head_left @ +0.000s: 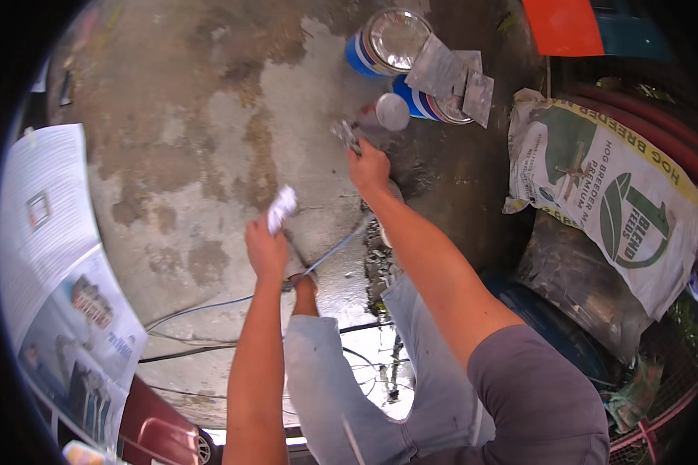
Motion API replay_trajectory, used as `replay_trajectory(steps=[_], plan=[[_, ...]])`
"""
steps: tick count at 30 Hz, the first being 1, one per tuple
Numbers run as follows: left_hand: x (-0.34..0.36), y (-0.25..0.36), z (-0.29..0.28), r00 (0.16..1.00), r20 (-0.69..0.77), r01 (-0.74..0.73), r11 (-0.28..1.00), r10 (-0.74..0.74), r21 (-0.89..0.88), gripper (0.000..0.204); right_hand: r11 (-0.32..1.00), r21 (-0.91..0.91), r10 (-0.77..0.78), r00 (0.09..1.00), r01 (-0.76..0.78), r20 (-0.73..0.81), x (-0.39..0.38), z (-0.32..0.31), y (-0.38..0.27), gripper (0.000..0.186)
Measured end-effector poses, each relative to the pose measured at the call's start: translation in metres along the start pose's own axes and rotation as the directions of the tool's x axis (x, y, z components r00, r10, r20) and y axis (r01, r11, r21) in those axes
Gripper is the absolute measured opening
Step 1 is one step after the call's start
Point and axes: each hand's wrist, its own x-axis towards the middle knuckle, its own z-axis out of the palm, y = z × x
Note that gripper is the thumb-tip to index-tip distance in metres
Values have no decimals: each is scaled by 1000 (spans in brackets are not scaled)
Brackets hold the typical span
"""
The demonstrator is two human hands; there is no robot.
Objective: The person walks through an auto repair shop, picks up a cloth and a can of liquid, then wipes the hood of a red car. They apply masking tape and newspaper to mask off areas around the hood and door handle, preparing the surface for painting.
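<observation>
My left hand [267, 249] is closed round a crumpled white wad [282, 209], paper or cloth, which sticks up past the fingers. Further forward and to the right, my right hand [371, 166] grips a small crumpled grey-and-white wad [344, 133]; blur hides what it is made of. Just beyond that hand is a reddish-brown jar [372, 118] with a pale round top. Behind the jar are a blue can [359, 57] with a silver lid and a second blue can [416, 101], partly covered by several flat grey plates [434, 68].
Stained concrete floor [302, 85] lies under everything, wet near the cans. A blue cable [337, 248] crosses it by my foot. On the right lies a printed feed sack [597, 182] over dark plastic. At left hang printed sheets [54, 194], with a dark red car [159, 430] below.
</observation>
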Motion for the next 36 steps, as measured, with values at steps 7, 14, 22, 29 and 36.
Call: replay_trajectory(steps=[7,14,22,29,36], plan=[[104,73,106,943,-183,-260,959,277,111,59,991,32,135,984,-132,-118,76,61,25,25],[-49,27,76,933,316,-42,923,174,-383,55,996,58,77,989,-70,-125,99,65,56,31],[-464,11,-56,593,542,805,435,-596,-404,54,969,-248,103,919,-6,381,100,2,68,64],[-683,54,-61,272,780,686,-455,-563,-568,71,779,-392,-171,767,489,618,-65,-136,70,51],[-831,16,0,456,804,230,-821,-382,-522,101,656,-381,599,142,-651,788,-337,-349,118,46]])
